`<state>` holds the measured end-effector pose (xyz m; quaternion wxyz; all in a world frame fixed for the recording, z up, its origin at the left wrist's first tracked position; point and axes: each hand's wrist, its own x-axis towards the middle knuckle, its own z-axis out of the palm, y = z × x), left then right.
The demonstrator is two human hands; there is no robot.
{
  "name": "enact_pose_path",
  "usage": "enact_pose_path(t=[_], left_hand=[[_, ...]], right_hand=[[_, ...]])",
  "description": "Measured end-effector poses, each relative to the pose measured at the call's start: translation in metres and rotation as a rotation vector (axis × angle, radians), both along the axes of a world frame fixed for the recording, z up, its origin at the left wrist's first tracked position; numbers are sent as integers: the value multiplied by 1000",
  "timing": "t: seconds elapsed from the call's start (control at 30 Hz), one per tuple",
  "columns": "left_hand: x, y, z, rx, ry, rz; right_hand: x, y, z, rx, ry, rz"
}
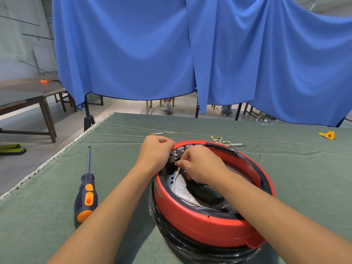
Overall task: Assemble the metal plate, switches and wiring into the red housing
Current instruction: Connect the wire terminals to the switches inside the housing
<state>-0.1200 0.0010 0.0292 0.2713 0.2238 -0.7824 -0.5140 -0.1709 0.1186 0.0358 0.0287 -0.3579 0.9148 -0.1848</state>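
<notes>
One screwdriver lies near the table's left edge, one red housing sits at the near edge, metal plate inside. Right hand pinches one white wire at the grey switches; left hand curls tight on the housing's far rim beside them. Two loose wire bundles lie beyond, towards the far edge.

A screwdriver lies on green cloth before blue curtains

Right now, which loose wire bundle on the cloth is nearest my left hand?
The single wire just beyond your left hand; the tangled bundle lies farther right.
</notes>
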Motion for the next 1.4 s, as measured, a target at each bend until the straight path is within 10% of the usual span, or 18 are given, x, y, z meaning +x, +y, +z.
enact_pose_path(t=[1.4], left_hand=[[0,1,1,12,0,2]], right_hand=[[-1,0,-2,-58,16,22]])
